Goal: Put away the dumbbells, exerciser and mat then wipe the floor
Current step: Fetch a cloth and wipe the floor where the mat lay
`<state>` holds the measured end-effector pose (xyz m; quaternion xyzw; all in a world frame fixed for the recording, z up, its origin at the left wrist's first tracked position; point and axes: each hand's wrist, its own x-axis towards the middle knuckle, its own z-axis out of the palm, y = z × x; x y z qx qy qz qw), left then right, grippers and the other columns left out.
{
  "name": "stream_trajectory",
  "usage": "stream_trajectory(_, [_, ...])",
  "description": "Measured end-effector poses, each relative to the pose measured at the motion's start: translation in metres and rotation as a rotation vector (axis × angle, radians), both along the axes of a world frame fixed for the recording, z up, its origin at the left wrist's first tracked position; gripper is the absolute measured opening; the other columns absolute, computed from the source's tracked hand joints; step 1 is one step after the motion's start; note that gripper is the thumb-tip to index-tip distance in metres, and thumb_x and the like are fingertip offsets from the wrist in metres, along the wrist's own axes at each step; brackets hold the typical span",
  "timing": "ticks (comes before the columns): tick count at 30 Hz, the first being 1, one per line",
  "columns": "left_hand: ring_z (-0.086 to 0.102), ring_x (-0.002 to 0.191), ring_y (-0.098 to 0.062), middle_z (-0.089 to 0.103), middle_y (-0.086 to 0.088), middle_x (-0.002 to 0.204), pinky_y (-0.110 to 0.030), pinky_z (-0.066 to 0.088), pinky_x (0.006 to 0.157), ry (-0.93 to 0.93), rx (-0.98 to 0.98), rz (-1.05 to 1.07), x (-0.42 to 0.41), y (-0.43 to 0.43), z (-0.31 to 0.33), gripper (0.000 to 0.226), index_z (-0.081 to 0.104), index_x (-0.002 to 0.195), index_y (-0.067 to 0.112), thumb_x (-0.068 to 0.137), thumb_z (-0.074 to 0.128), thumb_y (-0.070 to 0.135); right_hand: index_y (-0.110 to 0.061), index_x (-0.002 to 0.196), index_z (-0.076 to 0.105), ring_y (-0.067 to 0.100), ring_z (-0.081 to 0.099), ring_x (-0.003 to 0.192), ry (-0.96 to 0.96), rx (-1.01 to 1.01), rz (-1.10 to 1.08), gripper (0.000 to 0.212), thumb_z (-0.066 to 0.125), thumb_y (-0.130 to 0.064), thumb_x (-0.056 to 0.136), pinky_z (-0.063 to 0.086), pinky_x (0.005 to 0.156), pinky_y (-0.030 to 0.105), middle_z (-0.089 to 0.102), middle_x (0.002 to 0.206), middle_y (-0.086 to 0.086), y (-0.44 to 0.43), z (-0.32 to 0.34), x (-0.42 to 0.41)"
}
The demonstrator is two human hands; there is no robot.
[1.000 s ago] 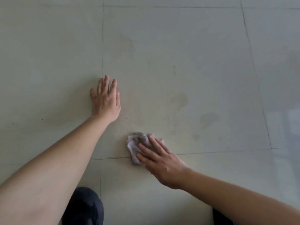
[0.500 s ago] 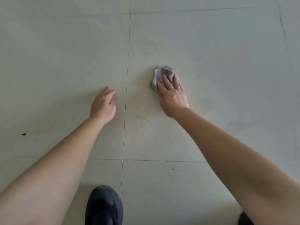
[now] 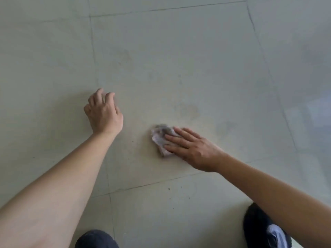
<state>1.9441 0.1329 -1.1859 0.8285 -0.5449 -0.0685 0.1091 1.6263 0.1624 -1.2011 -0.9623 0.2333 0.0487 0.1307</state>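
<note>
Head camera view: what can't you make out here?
Cloth, head view: the right hand lying flat on it covers its right part.
Left hand, head view: fingertips blurred; whether they touch the floor cannot be told.
Black shoe, head view: cut off by the bottom edge and the right forearm.
Dumbbells, exerciser, mat: outside the frame.

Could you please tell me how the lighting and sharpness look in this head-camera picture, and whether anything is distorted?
Head view: soft, even light, only faint shadows by the left hand and by the right hand pressing the cloth; a pale sheen on the floor at the right edge; the left fingertips are slightly smeared; grout lines look tilted and bowed.
</note>
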Motion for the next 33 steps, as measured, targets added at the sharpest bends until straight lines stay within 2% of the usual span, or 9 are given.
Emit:
stream_trajectory(5, [0.041, 0.132, -0.039, 0.040, -0.020, 0.148, -0.052, 0.035, 0.100, 0.067, 0.041, -0.341, -0.086, -0.028, -0.004, 0.044, 0.061, 0.126, 0.014, 0.086, 0.043, 0.020, -0.031, 0.154, 0.034, 0.031, 0.017, 0.153, 0.146, 0.027, -0.752, 0.053, 0.022, -0.048, 0.105, 0.022, 0.122, 0.049, 0.024, 0.165, -0.001, -0.043, 0.020, -0.116])
stream_trajectory(8, [0.043, 0.130, -0.040, 0.042, -0.020, 0.148, -0.053, 0.038, 0.099, 0.072, 0.075, -0.491, -0.136, -0.029, 0.003, 0.046, 0.062, 0.126, 0.015, 0.085, 0.043, 0.021, -0.035, 0.157, 0.022, 0.027, 0.003, 0.155, 0.146, 0.121, -1.214, 0.053, 0.019, -0.048, 0.107, 0.008, 0.125, 0.043, 0.010, 0.168, -0.005, -0.044, 0.028, -0.150])
stream_trajectory(10, [0.044, 0.130, -0.040, 0.042, -0.019, 0.148, -0.053, 0.040, 0.098, 0.085, 0.121, -0.565, -0.164, -0.030, 0.009, 0.048, 0.062, 0.128, 0.016, 0.085, 0.042, 0.021, -0.031, 0.159, 0.017, 0.030, -0.003, 0.155, 0.133, 0.141, -1.388, 0.053, 0.023, -0.040, 0.108, 0.004, 0.125, 0.042, 0.005, 0.169, -0.002, -0.046, 0.027, -0.145])
stream_trajectory(12, [0.043, 0.132, -0.037, 0.042, -0.015, 0.150, -0.050, 0.039, 0.101, 0.066, 0.236, -0.620, -0.186, -0.034, 0.015, 0.050, 0.061, 0.129, 0.020, 0.085, 0.038, 0.023, -0.024, 0.161, 0.010, 0.038, -0.007, 0.153, 0.145, 0.152, -1.405, 0.058, 0.029, -0.027, 0.106, 0.002, 0.125, 0.045, 0.002, 0.169, 0.003, -0.051, 0.025, -0.125])
stream_trajectory(14, [0.038, 0.135, -0.033, 0.041, -0.010, 0.152, -0.046, 0.035, 0.107, 0.025, 0.365, -0.626, -0.199, -0.041, 0.019, 0.048, 0.060, 0.131, 0.024, 0.090, 0.036, 0.022, -0.021, 0.161, 0.009, 0.044, -0.007, 0.152, 0.119, 0.181, -1.301, 0.065, 0.034, -0.019, 0.101, 0.001, 0.125, 0.048, 0.001, 0.169, 0.007, -0.056, 0.030, -0.103])
stream_trajectory(18, [0.034, 0.139, -0.029, 0.033, -0.005, 0.157, -0.039, 0.034, 0.112, -0.038, 0.596, -0.516, -0.220, -0.062, 0.044, 0.043, 0.053, 0.138, 0.028, 0.097, 0.041, 0.019, -0.020, 0.160, 0.018, 0.044, -0.004, 0.152, 0.057, 0.277, -0.917, 0.065, 0.040, -0.021, 0.099, -0.001, 0.124, 0.049, 0.006, 0.168, 0.009, -0.056, 0.048, -0.087])
stream_trajectory(21, [0.030, 0.142, -0.028, 0.027, -0.003, 0.159, -0.041, 0.034, 0.111, -0.116, 0.653, -0.480, -0.255, -0.077, 0.073, 0.044, 0.047, 0.143, 0.029, 0.100, 0.039, 0.023, -0.022, 0.160, 0.011, 0.038, -0.008, 0.153, 0.108, 0.327, -0.841, 0.065, 0.038, -0.021, 0.101, -0.005, 0.124, 0.047, -0.001, 0.169, 0.005, -0.047, 0.054, -0.127])
stream_trajectory(27, [0.021, 0.146, -0.029, 0.014, -0.007, 0.163, -0.043, 0.028, 0.112, -0.150, 0.627, -0.556, -0.364, -0.109, 0.131, 0.050, 0.029, 0.152, 0.026, 0.102, 0.035, 0.029, -0.029, 0.160, -0.005, 0.038, -0.012, 0.153, 0.241, 0.420, -1.303, 0.077, 0.039, -0.014, 0.098, 0.003, 0.124, 0.050, -0.014, 0.168, 0.002, -0.061, 0.065, -0.287])
stream_trajectory(33, [0.008, 0.149, -0.026, 0.000, -0.005, 0.164, -0.043, 0.020, 0.116, -0.156, 0.547, -0.750, -0.450, -0.151, 0.127, 0.057, 0.013, 0.155, 0.026, 0.103, 0.032, 0.035, -0.028, 0.160, -0.001, 0.039, -0.006, 0.153, 0.232, 0.413, -1.605, 0.082, 0.042, -0.010, 0.093, 0.007, 0.124, 0.048, -0.010, 0.168, 0.004, -0.068, 0.056, -0.371])
